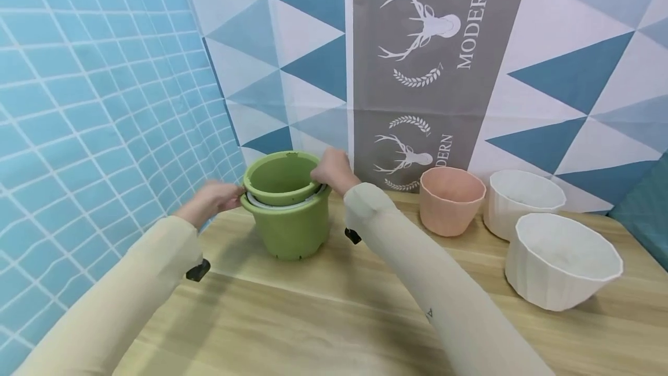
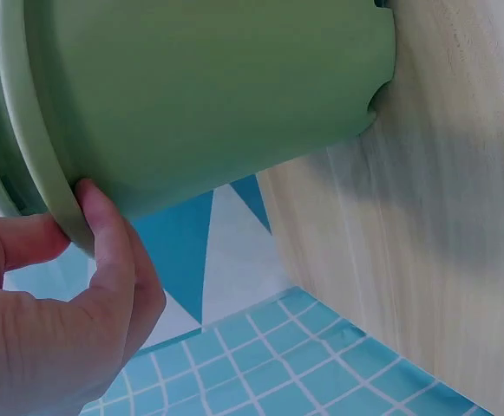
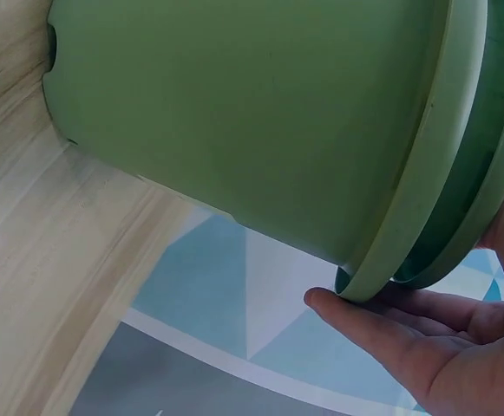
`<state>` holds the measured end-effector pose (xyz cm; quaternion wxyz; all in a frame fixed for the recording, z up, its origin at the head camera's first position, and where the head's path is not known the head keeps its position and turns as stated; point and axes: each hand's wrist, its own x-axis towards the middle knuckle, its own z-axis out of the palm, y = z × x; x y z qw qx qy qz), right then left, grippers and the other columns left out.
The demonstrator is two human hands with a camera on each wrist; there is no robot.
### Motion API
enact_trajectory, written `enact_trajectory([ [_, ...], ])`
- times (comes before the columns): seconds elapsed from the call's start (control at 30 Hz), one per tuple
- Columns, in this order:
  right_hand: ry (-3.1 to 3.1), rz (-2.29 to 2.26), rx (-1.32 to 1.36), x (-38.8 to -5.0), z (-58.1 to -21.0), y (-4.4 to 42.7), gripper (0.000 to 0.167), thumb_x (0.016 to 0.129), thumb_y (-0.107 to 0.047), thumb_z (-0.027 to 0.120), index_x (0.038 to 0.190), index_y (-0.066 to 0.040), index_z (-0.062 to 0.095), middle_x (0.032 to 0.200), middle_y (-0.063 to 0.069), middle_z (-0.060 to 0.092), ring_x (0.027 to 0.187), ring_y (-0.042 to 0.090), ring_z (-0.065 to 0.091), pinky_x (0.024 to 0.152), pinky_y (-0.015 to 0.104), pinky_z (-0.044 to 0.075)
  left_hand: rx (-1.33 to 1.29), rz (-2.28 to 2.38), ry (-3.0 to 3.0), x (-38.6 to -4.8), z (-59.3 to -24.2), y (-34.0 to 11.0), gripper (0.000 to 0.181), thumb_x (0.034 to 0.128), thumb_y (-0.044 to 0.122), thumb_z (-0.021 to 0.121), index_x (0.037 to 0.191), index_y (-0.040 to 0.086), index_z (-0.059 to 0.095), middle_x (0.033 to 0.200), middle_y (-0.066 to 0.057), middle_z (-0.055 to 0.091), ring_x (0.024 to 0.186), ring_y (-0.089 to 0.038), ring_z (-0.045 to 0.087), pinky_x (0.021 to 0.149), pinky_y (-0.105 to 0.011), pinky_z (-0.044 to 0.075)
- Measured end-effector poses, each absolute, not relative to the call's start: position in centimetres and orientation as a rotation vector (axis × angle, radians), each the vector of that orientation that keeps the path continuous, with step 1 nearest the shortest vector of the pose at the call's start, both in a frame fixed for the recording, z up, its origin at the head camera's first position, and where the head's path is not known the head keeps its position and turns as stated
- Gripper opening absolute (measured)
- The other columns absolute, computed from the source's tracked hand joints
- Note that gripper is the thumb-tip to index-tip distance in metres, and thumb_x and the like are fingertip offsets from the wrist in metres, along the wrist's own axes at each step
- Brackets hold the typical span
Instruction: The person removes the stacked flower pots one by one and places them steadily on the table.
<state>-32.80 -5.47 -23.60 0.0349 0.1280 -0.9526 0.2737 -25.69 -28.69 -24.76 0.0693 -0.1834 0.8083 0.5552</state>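
Two green pots are nested at the back left, the smaller inner pot [image 1: 279, 177] sitting slightly tilted inside the larger outer pot [image 1: 292, 231], with a pale rim showing between them. My left hand [image 1: 211, 199] pinches the outer pot's rim on its left side; in the left wrist view the thumb and fingers of that hand [image 2: 78, 299] lie on either side of the rim. At the right side is my right hand [image 1: 336, 172], holding the inner pot's rim. In the right wrist view, that hand's [image 3: 442, 338] fingers lie beneath the rims, its thumb partly out of frame.
A pink fluted pot [image 1: 451, 208] stands right of the green pots on the wooden table [image 1: 313, 318]. Farther right are two white fluted pots, one behind [image 1: 501, 213] and one nearer [image 1: 548, 271]. Blue tiled sheeting [image 1: 94, 103] borders the left; patterned cloth hangs behind.
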Motion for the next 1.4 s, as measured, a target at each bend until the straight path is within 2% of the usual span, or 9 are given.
enact_trajectory([
  [0.23,-2.881,0.808,0.412,-33.7,-21.7,-5.6,0.034,0.077,-0.01,0.058,0.056,-0.017,0.032,0.056,-0.004,0.027,0.058,0.013,0.035,0.05,0.02,0.036,-0.596,1.741,2.478,-26.7,-23.2,-28.6,0.059,0.0982,0.007,0.046,0.144,-0.017,0.018,0.115,-0.011,0.047,0.06,0.003,0.058,0.081,-0.008,0.057],
  [0.37,-2.861,0.833,0.372,-33.7,-21.0,-5.7,0.03,0.076,-0.01,0.059,0.059,-0.016,0.036,0.062,-0.002,0.037,0.067,0.015,0.043,0.056,0.02,0.04,-0.608,1.745,2.492,-27.1,-22.4,-28.6,0.056,0.098,0.007,0.047,0.144,-0.015,0.022,0.113,-0.011,0.049,0.057,0.003,0.059,0.079,-0.008,0.058],
  [0.57,-2.825,0.9,0.324,-33.7,-20.5,-5.8,0.025,0.076,-0.009,0.061,0.065,-0.015,0.04,0.075,0.003,0.048,0.076,0.017,0.049,0.057,0.021,0.045,-0.581,1.775,2.495,-27.6,-21.7,-28.6,0.053,0.0968,0.004,0.048,0.142,-0.015,0.027,0.088,-0.003,0.054,0.057,0.001,0.06,0.077,-0.008,0.059],
  [0.9,-2.902,0.938,0.344,-33.5,-21.9,-6.2,0.033,0.079,-0.011,0.06,0.059,-0.016,0.035,0.059,-0.003,0.032,0.061,0.014,0.041,0.048,0.019,0.04,-0.561,1.701,2.437,-26.9,-23.3,-29.8,0.057,0.0992,0.007,0.044,0.145,-0.013,0.019,0.08,0.005,0.055,0.062,0.003,0.061,0.081,-0.008,0.057],
  [0.97,-2.929,0.898,0.348,-33.6,-22.3,-6.2,0.035,0.08,-0.014,0.061,0.057,-0.016,0.034,0.056,-0.004,0.03,0.059,0.013,0.04,0.049,0.018,0.039,-0.56,1.714,2.396,-26.8,-23.8,-29.9,0.058,0.0997,0.007,0.043,0.146,-0.012,0.016,0.086,0.003,0.056,0.063,0.003,0.061,0.082,-0.008,0.057],
  [1.03,-2.936,0.861,0.349,-33.7,-22.8,-6.2,0.037,0.08,-0.015,0.061,0.055,-0.017,0.034,0.053,-0.005,0.028,0.057,0.012,0.038,0.048,0.018,0.038,-0.553,1.73,2.359,-26.7,-24.2,-30.1,0.06,0.1004,0.009,0.042,0.148,-0.012,0.011,0.109,-0.009,0.057,0.064,0.003,0.061,0.084,-0.007,0.056],
  [1.1,-2.921,0.877,0.347,-33.7,-23.1,-6.1,0.038,0.078,-0.014,0.062,0.054,-0.017,0.034,0.051,-0.005,0.028,0.055,0.011,0.037,0.047,0.017,0.038,-0.542,1.78,2.295,-26.6,-24.5,-30.3,0.062,0.1007,0.009,0.04,0.149,-0.009,0.005,0.136,-0.024,0.043,0.065,0.003,0.06,0.086,-0.007,0.056],
  [1.17,-2.902,0.885,0.368,-33.8,-23.3,-6.0,0.037,0.077,-0.014,0.062,0.053,-0.017,0.033,0.05,-0.006,0.027,0.052,0.011,0.034,0.046,0.017,0.037,-0.539,1.841,2.225,-26.5,-24.6,-30.6,0.065,0.1005,0.008,0.04,0.15,-0.007,0.001,0.146,-0.023,0.031,0.066,0.002,0.06,0.086,-0.007,0.056],
  [1.4,-2.949,0.788,0.477,-34.0,-23.5,-4.5,0.039,0.076,-0.012,0.062,0.055,-0.017,0.029,0.053,-0.006,0.025,0.05,0.009,0.025,0.042,0.017,0.029,-0.554,1.845,2.114,-26.8,-24.8,-30.0,0.067,0.1,0.007,0.042,0.152,-0.002,-0.001,0.117,-0.011,0.042,0.069,-0.001,0.06,0.087,-0.007,0.055],
])
